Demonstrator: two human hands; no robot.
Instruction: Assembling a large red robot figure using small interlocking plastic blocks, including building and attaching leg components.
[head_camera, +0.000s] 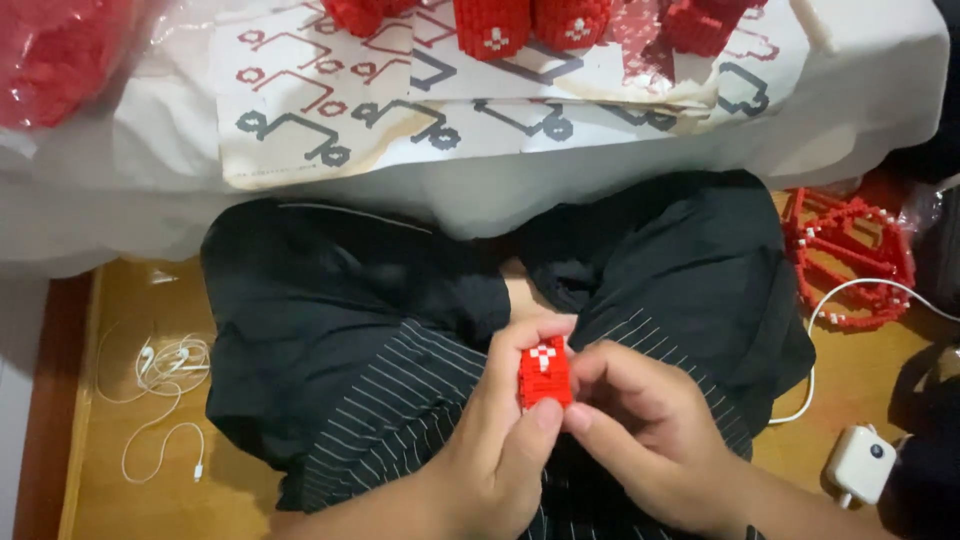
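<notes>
Both hands grip a small red brick block (545, 372) with a white cross on top, over the lap. Left hand (500, 440) pinches its left side and bottom, right hand (640, 430) closes on its right side. Block's lower half hidden by fingers; wrists cut off.

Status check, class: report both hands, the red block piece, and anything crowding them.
Left hand and right hand: both grip the red block piece. Held over the lap. Nothing crowding.
</notes>
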